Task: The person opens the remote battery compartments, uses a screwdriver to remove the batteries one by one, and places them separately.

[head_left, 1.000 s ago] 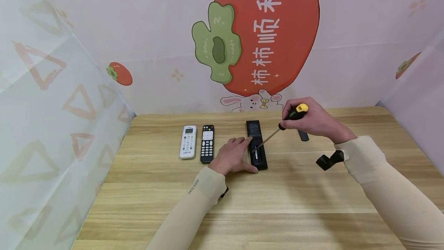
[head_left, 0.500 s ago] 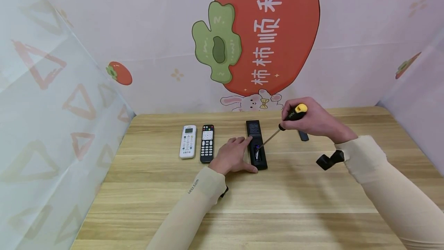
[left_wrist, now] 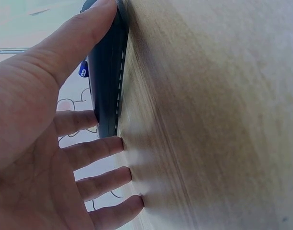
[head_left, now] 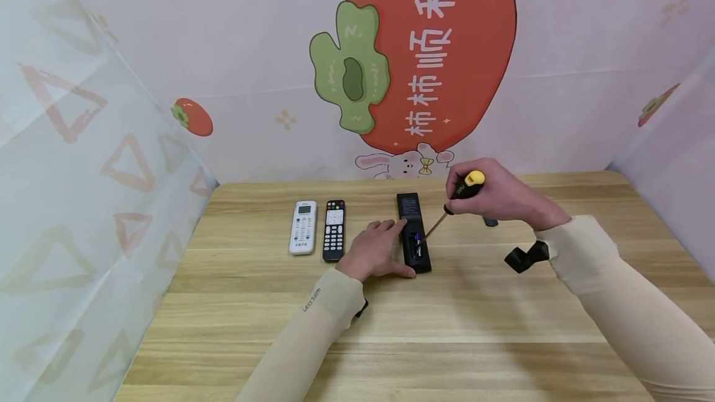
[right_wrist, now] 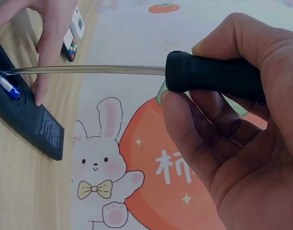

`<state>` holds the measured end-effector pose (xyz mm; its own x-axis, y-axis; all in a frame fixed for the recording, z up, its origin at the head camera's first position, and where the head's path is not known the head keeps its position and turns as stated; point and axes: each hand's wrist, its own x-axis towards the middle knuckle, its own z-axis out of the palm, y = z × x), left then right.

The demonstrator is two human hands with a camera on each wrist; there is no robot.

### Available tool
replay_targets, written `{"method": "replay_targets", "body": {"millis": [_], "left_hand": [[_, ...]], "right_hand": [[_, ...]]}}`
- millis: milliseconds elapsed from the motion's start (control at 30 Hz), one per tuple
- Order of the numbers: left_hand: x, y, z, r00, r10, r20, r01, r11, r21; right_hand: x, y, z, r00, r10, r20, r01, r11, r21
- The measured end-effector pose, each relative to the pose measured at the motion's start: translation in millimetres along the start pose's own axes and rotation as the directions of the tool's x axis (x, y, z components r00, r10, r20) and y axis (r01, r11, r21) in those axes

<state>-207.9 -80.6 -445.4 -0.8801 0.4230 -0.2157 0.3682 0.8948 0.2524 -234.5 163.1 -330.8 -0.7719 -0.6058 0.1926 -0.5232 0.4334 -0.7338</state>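
A black remote control (head_left: 410, 206) lies face down, its battery compartment uncovered. Inside shows a blue and silver battery (right_wrist: 11, 88); its blue end pokes above the remote's edge in the left wrist view. My left hand (head_left: 373, 250) rests along the remote's left side, index fingertip and thumb against it. The other fingertips touch the table, fairly straight. With thumb and fingers my right hand (head_left: 497, 196) grips the black and yellow handle of a screwdriver (right_wrist: 208, 72). Its metal shaft (right_wrist: 103, 69) slants down leftward, the tip in the compartment at the battery.
To the left lie a white remote (head_left: 303, 228) and a black remote with white buttons (head_left: 334, 231), side by side. A small dark flat piece (head_left: 491, 222) lies partly hidden under my right hand. A printed cloth wall (head_left: 251, 141) rises behind the wooden table (head_left: 268, 321).
My right hand has shifted slightly left and the screwdriver stands steeper. Its tip has moved from the compartment's left side to its right side. The left hand and remote stay put.
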Motion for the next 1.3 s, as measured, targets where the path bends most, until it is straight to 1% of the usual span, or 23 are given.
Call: {"method": "replay_targets", "body": {"millis": [167,400,567,700,1000,1133,1300], "left_hand": [[0.4,0.5,-0.5,1.000,0.002,-0.001,-0.002,1.000,0.008],[0.6,0.8,-0.6,1.000,0.008,-0.001,-0.008,1.000,0.016],[0.0,0.2,-0.5,1.000,-0.001,0.004,0.001,1.000,0.009],[0.1,-0.5,-0.2,1.000,0.002,0.002,-0.002,1.000,0.000],[-0.6,-0.6,-1.2,1.000,0.006,-0.006,-0.006,1.000,-0.025],[-0.7,-0.5,-0.5,1.000,0.001,0.003,-0.001,1.000,-0.028],[-0.1,-0.5,0.1,1.000,-0.009,0.007,0.010,1.000,-0.025]], "right_hand": [[0,-3,-1,1.000,-0.013,-0.001,0.013,1.000,-0.015],[1,-8,0,1.000,-0.011,0.023,0.011,1.000,-0.022],[4,-15,6,0.996,-0.062,0.063,0.065,0.997,-0.040],[7,-23,10,0.990,-0.101,0.094,0.107,0.992,-0.067],[15,-41,20,0.977,-0.161,0.141,0.185,0.967,-0.177],[18,-44,23,0.976,-0.157,0.148,0.186,0.959,-0.213],[18,-43,23,0.982,-0.140,0.127,0.165,0.962,-0.216]]}}
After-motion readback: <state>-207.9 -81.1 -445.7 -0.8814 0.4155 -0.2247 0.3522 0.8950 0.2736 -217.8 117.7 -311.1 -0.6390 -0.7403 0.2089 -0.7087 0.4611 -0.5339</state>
